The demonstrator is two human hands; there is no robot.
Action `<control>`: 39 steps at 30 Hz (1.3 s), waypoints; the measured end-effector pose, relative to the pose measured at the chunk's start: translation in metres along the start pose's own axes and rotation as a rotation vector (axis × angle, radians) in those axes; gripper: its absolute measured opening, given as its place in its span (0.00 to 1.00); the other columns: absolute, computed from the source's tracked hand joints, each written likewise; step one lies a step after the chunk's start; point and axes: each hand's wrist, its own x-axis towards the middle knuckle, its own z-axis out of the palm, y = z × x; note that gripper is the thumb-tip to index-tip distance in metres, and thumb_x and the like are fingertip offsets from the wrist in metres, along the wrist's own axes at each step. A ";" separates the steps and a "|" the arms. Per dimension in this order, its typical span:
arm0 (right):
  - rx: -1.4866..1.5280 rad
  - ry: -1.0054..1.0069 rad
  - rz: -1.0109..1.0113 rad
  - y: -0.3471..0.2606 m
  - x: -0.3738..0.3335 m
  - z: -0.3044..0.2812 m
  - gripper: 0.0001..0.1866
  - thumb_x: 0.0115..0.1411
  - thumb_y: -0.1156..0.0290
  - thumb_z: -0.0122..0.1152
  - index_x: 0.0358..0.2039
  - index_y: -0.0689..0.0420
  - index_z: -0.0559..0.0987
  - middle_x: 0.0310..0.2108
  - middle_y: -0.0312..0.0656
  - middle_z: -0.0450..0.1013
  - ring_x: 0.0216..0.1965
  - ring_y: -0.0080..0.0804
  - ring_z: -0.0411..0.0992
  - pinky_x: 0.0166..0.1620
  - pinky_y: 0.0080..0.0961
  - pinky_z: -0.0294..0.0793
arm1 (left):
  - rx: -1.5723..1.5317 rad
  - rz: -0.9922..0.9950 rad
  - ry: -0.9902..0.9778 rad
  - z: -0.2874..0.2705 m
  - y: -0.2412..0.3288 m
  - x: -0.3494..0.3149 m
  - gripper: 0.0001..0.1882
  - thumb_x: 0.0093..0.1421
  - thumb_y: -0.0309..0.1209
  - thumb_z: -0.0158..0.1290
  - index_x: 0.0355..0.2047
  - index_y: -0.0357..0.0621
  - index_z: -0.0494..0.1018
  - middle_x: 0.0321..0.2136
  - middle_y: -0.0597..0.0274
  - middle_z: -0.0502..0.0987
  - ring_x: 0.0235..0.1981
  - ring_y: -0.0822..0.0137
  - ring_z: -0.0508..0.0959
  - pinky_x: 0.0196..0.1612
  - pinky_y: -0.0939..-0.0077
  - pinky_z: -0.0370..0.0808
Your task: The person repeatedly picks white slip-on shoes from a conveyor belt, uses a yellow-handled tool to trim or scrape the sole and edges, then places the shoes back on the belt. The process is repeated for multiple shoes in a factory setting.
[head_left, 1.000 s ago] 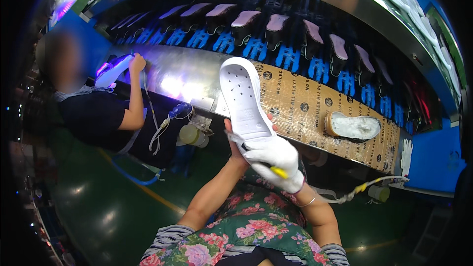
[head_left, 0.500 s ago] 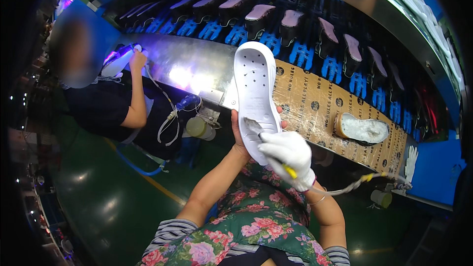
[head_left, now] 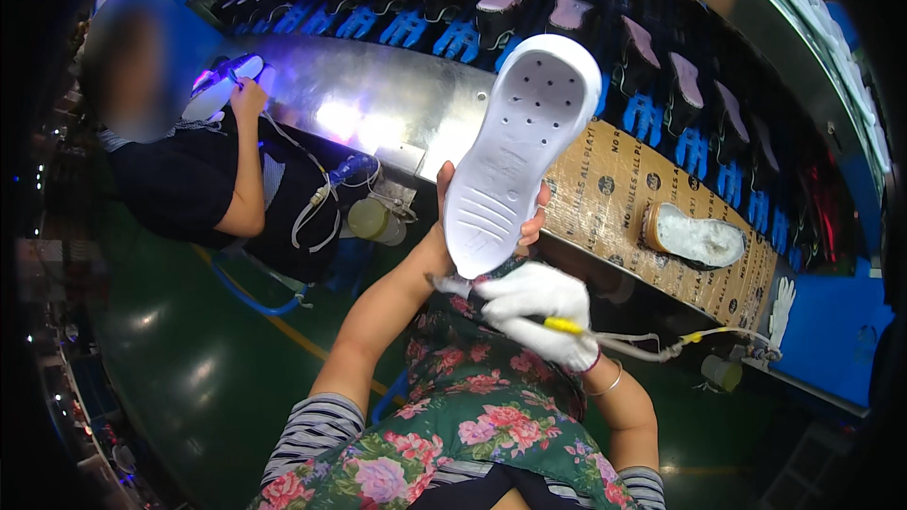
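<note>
A white shoe sole (head_left: 501,170), with small holes in its wide end and ridges at its narrow end, is held up tilted in front of me. My bare left hand (head_left: 440,227) grips it from beneath, thumb on one edge and fingertips on the other. Just below the sole's narrow end, my right hand (head_left: 543,312) in a white glove is closed around a brush (head_left: 452,286) fed by a thin hose. The dark bristles point left, apart from the sole. Yellow tape (head_left: 564,326) wraps the hose at the glove.
Cardboard (head_left: 614,198) covers the bench on the right; a shoe (head_left: 699,241) lies there, underside up. Behind, shoes stand on blue holders (head_left: 642,118). A co-worker (head_left: 189,179) works at left beside a container (head_left: 375,220). A white glove (head_left: 782,312) hangs at right.
The brush has come off the sole's inner face and moved down and left below its narrow end. The sole has tilted, its wide end swinging right and upward.
</note>
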 end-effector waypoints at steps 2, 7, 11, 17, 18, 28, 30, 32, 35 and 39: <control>-0.160 0.131 -0.029 0.005 0.001 -0.005 0.15 0.52 0.80 0.75 0.41 0.52 0.88 0.43 0.44 0.85 0.41 0.45 0.84 0.47 0.36 0.81 | -0.047 0.008 0.074 0.011 -0.001 0.006 0.64 0.51 0.80 0.56 0.69 0.35 0.61 0.53 0.41 0.72 0.41 0.50 0.78 0.39 0.59 0.77; -0.385 -0.028 -0.249 0.009 -0.005 0.007 0.20 0.48 0.79 0.74 0.44 0.54 0.86 0.50 0.47 0.83 0.40 0.44 0.83 0.42 0.36 0.81 | -0.043 -0.090 0.258 0.025 0.007 0.012 0.65 0.48 0.77 0.61 0.70 0.36 0.62 0.49 0.35 0.74 0.38 0.48 0.78 0.36 0.60 0.76; 0.028 -0.006 -0.035 0.005 -0.013 0.007 0.17 0.50 0.81 0.76 0.42 0.54 0.88 0.47 0.45 0.85 0.41 0.43 0.83 0.46 0.37 0.81 | -0.040 -0.160 0.103 0.014 0.013 0.021 0.64 0.48 0.75 0.62 0.72 0.37 0.62 0.54 0.31 0.73 0.39 0.45 0.79 0.35 0.57 0.77; -0.543 0.035 -0.225 0.001 -0.003 -0.002 0.21 0.47 0.79 0.73 0.44 0.54 0.86 0.47 0.46 0.84 0.43 0.45 0.83 0.45 0.38 0.81 | 0.039 -0.309 0.312 0.027 0.022 0.023 0.57 0.53 0.66 0.60 0.72 0.36 0.62 0.51 0.26 0.76 0.37 0.43 0.82 0.37 0.56 0.79; -0.561 -0.023 -0.243 0.001 -0.005 0.003 0.21 0.47 0.78 0.72 0.45 0.54 0.86 0.51 0.46 0.82 0.43 0.45 0.83 0.44 0.39 0.81 | 0.057 -0.337 0.324 0.028 0.024 0.024 0.57 0.53 0.66 0.61 0.72 0.36 0.62 0.51 0.26 0.76 0.37 0.43 0.82 0.37 0.56 0.79; -0.486 -0.085 -0.236 -0.001 -0.004 0.004 0.22 0.45 0.78 0.74 0.45 0.53 0.86 0.49 0.44 0.83 0.43 0.44 0.83 0.42 0.39 0.80 | 0.207 -0.476 0.338 0.035 0.033 0.030 0.52 0.56 0.60 0.60 0.69 0.30 0.66 0.49 0.31 0.79 0.42 0.43 0.84 0.45 0.56 0.83; -0.327 -0.165 -0.225 0.005 -0.011 0.006 0.23 0.46 0.81 0.73 0.46 0.54 0.85 0.48 0.46 0.83 0.43 0.46 0.83 0.42 0.40 0.80 | 0.205 -0.497 0.314 0.030 0.036 0.030 0.53 0.55 0.60 0.61 0.70 0.32 0.65 0.52 0.32 0.78 0.44 0.41 0.83 0.48 0.52 0.82; -0.189 -0.018 -0.199 0.009 -0.010 0.003 0.24 0.46 0.82 0.74 0.46 0.55 0.85 0.47 0.47 0.84 0.43 0.47 0.83 0.43 0.40 0.81 | 0.238 -0.447 0.366 0.039 0.034 0.032 0.52 0.58 0.62 0.58 0.69 0.32 0.65 0.46 0.36 0.79 0.38 0.48 0.85 0.32 0.63 0.84; -0.386 0.087 -0.145 0.003 0.000 -0.007 0.20 0.47 0.82 0.76 0.43 0.56 0.87 0.48 0.49 0.84 0.43 0.48 0.83 0.46 0.40 0.81 | 0.159 -0.399 0.349 0.032 0.028 0.033 0.53 0.57 0.63 0.57 0.71 0.35 0.62 0.46 0.36 0.79 0.36 0.50 0.85 0.23 0.65 0.84; -0.057 0.032 0.011 -0.003 -0.008 0.008 0.12 0.52 0.81 0.75 0.38 0.56 0.88 0.45 0.46 0.85 0.43 0.42 0.83 0.47 0.35 0.81 | 0.040 -0.300 0.268 0.022 0.026 0.032 0.55 0.52 0.62 0.64 0.71 0.40 0.64 0.53 0.30 0.74 0.45 0.41 0.80 0.39 0.55 0.80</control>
